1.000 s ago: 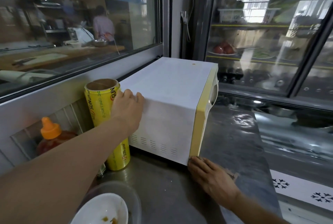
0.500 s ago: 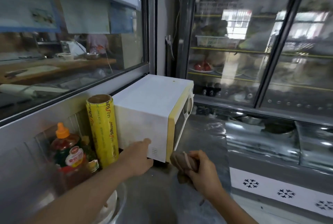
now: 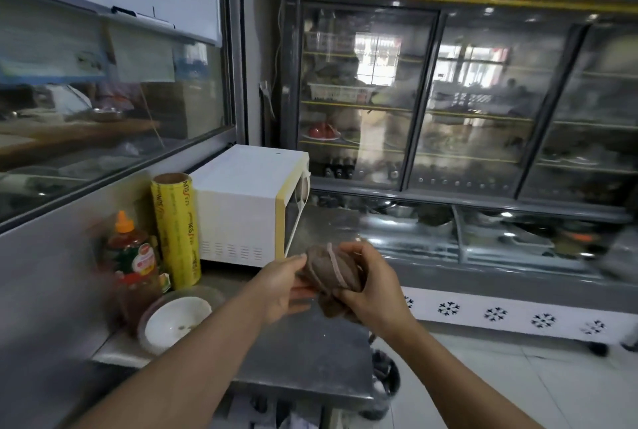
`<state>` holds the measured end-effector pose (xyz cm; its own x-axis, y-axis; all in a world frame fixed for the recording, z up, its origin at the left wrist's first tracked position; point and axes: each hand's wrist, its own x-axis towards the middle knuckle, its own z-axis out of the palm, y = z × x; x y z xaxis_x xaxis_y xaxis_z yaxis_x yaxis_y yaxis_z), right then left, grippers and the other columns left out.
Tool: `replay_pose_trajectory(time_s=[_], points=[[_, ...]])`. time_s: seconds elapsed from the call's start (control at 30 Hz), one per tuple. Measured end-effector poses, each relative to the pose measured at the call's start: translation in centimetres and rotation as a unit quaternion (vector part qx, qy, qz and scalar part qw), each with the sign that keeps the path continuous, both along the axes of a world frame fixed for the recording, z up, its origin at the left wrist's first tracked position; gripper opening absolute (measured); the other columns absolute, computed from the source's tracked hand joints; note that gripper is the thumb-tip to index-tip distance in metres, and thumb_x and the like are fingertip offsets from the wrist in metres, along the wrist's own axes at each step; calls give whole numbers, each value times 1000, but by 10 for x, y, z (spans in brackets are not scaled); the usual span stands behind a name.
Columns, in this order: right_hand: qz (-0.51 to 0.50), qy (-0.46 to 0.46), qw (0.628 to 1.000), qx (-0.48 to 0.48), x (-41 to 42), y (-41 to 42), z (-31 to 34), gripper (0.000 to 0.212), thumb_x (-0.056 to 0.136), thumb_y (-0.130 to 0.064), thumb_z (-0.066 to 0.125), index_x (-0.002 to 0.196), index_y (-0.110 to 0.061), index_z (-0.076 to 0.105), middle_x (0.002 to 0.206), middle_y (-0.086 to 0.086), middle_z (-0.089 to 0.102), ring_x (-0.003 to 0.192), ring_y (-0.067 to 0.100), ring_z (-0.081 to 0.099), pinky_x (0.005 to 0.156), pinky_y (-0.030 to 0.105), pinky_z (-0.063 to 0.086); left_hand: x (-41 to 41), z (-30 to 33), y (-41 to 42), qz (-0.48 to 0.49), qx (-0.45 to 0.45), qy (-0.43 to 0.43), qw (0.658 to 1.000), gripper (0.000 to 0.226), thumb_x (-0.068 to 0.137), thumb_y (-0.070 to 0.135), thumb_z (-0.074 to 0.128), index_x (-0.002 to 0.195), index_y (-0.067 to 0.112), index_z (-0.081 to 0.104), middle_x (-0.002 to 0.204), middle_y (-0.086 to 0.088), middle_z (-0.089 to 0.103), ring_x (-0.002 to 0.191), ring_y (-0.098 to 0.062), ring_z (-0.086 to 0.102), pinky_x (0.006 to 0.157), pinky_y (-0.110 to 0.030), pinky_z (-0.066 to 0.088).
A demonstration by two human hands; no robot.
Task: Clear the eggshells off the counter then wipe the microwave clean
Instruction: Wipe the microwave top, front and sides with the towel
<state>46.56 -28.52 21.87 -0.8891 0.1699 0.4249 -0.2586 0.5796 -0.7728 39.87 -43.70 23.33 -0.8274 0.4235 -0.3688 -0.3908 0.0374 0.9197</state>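
A white microwave (image 3: 241, 207) with a yellow front frame stands on the steel counter (image 3: 310, 352), against the window wall. In front of it, above the counter, both hands hold a bunched brown cloth (image 3: 328, 271) with a pale stripe. My left hand (image 3: 281, 285) grips the cloth's left side from below. My right hand (image 3: 367, 285) curls round its right side. No eggshells show on the counter.
A yellow roll of cling film (image 3: 176, 228) stands left of the microwave, then a sauce bottle (image 3: 133, 263) with an orange cap. A white bowl (image 3: 176, 320) sits near the counter's front left. A glass-door display fridge (image 3: 448, 100) fills the right; a dark bin (image 3: 385, 377) stands below the counter.
Both hands left the microwave and came together in front of it. My right hand lifted the cloth off the counter, and my left hand joined it. The view pulled back and up.
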Motion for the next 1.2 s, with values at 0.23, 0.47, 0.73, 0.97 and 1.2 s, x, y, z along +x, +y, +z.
replay_pose_trajectory(time_s=[0.23,0.47,0.73,0.97,1.2], points=[[-37,-114,992,43,76,28,3,97,63,-2,78,144,-22,28,134,-5,42,124,11,44,102,32,44,55,10,26,-87,73,39,993,14,93,5,51,84,14,59,74,-3,67,76,-18,63,74,-31,51],[6,-179,960,-216,130,92,20,79,75,-3,74,139,-27,35,125,1,55,101,17,62,88,31,53,105,18,84,-143,-12,174,974,12,90,1,56,84,11,56,80,-7,61,76,-16,58,71,-28,49],[13,-183,973,-138,175,187,17,32,76,-8,74,103,-18,60,117,-1,61,103,13,59,84,35,52,150,28,187,-175,-190,433,864,20,75,17,76,65,26,61,86,7,58,79,-15,59,77,-32,48],[-64,-193,979,6,214,295,15,27,75,-17,74,70,-21,48,66,-4,53,60,9,48,54,19,39,179,20,284,-187,-275,492,805,31,78,36,70,59,25,48,93,8,64,90,-14,59,81,-38,49],[-58,-169,975,-135,251,381,23,16,89,-3,57,86,-15,66,79,0,68,75,12,65,64,19,51,201,-4,371,-149,-216,382,886,33,86,43,61,72,21,40,70,6,45,64,-11,44,60,-28,35]])
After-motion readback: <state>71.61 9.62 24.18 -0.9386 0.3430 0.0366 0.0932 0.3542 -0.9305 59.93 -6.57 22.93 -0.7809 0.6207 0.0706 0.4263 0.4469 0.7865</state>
